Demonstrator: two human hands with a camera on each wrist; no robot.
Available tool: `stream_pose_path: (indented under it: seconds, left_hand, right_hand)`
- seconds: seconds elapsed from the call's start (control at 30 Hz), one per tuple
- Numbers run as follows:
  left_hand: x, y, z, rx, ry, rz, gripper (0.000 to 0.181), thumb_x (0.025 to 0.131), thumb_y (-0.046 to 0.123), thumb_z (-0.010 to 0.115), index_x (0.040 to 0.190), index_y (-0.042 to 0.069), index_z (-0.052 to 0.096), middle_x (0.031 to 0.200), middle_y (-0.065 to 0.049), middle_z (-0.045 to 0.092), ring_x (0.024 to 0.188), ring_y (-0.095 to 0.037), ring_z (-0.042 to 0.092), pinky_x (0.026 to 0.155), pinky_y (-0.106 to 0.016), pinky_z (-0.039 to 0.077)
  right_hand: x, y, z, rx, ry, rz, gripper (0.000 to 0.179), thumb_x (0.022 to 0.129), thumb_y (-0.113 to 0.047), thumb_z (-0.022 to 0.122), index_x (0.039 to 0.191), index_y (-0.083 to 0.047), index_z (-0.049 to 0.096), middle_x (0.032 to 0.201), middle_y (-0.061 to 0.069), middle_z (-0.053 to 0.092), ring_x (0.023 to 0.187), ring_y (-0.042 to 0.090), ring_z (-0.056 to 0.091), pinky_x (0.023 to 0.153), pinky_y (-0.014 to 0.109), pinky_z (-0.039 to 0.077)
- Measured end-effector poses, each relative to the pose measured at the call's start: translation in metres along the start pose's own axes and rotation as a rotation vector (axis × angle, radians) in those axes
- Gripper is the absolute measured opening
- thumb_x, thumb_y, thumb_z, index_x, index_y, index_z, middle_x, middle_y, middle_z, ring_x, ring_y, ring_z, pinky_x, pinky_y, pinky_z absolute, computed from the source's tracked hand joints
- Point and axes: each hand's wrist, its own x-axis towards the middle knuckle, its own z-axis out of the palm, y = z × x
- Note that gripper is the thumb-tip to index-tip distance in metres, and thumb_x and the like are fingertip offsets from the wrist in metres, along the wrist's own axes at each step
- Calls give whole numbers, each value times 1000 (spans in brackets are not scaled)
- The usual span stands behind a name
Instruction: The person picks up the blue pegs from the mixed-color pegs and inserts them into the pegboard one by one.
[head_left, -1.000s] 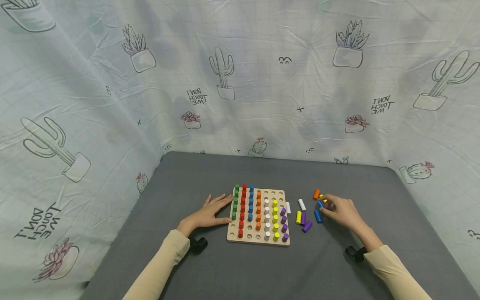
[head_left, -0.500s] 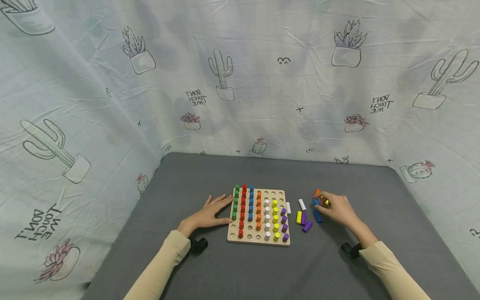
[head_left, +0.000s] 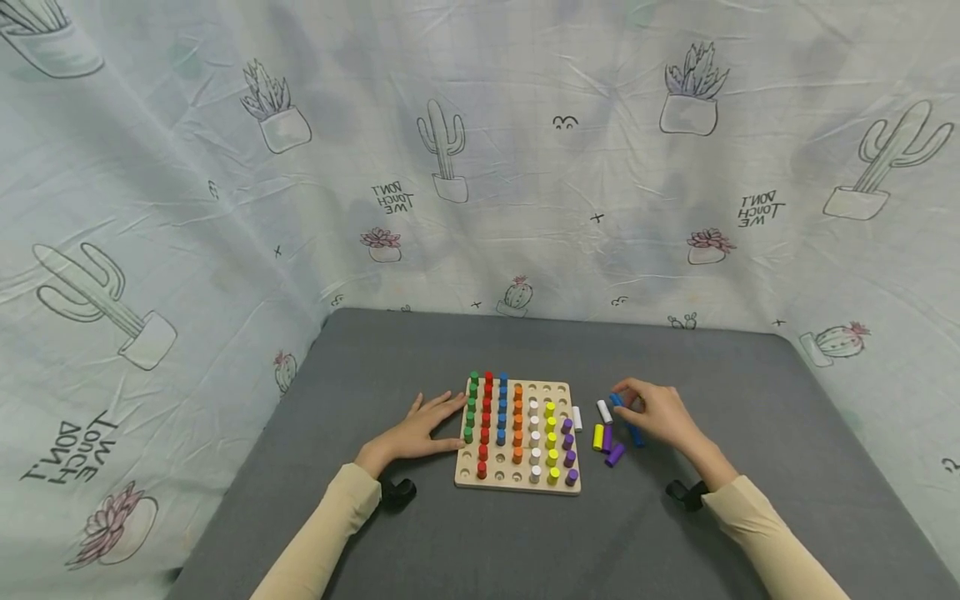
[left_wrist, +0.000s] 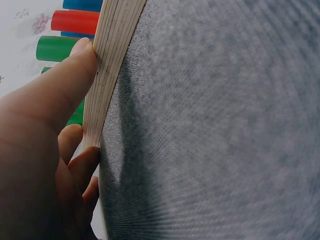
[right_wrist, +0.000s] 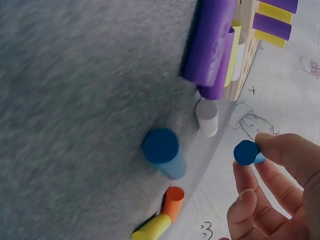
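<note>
My right hand (head_left: 660, 414) pinches a blue peg (right_wrist: 246, 152) between thumb and fingers, held above the table just right of a loose white peg (head_left: 603, 412). Straight, spread fingers of my left hand (head_left: 414, 432) touch the left edge of a wooden pegboard (head_left: 517, 486). In the left wrist view its thumb (left_wrist: 75, 75) lies against the board's edge beside a green peg (left_wrist: 55, 48). Columns of green, red, blue, orange, white, yellow and purple pegs stand upright in the board, with some holes bare at the top right and along the bottom.
Loose pegs lie right of the board: a yellow one (head_left: 597, 437), two purple ones, including a purple peg (head_left: 615, 454), and another blue peg (right_wrist: 161, 147). An orange peg (right_wrist: 174, 200) and a yellow one lie behind my right hand. A patterned cloth surrounds the grey table (head_left: 420, 525).
My right hand has taken up a blue peg from the loose pegs and moved left with it, toward the board. The left hand has stayed at the board's edge.
</note>
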Motion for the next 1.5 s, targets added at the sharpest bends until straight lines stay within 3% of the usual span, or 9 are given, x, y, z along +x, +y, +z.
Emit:
stream_pose_path:
  seconds: [0.2,0.53,1.0,1.17,1.23,1.5]
  left_hand:
    - [0,0,0,-3,-5,-9,80,78,65,44,141,29,13,146,3,17,134,-20,9,105,-53,-5]
    - [1,-1,3,2,-3,-18,80,77,66,44,141,31,11,146,6,16,134,-17,8,106,-50,-6]
    - [0,0,2,-2,1,-14,80,78,62,47,141,27,13,145,4,17,134,-20,10,105,-53,-5]
    - [0,1,0,-6,-6,-20,79,78,62,47,141,28,13,145,4,17,134,-20,10,105,-52,-6]
    - [0,2,0,-5,-9,-23,80,78,63,47,141,28,13,145,4,17,134,-19,9,105,-52,-6]
    - [-1,3,-1,-8,-15,-23,79,78,61,47,141,28,12,146,5,16,134,-20,9,105,-52,-6]
  right_hand:
    - [6,-6,5,30,-23,13,24,79,-26,65,101,-19,61,76,-6,61,58,4,50,49,21,41]
    - [13,-13,12,64,-3,-36,23,79,-24,65,101,-19,61,75,-8,59,55,5,48,48,21,40]
    - [18,-21,19,83,-21,-51,24,79,-26,65,102,-19,61,76,-7,59,56,5,50,48,21,41]
    - [22,-27,21,76,-37,-49,25,79,-27,64,103,-18,60,76,-8,60,56,5,50,66,34,41]
    - [23,-29,22,77,-39,-53,25,79,-27,64,103,-18,60,75,-10,60,55,5,50,67,36,41]
    - [25,-35,26,135,-43,-61,26,80,-28,64,103,-19,60,77,-9,59,60,5,53,57,24,44]
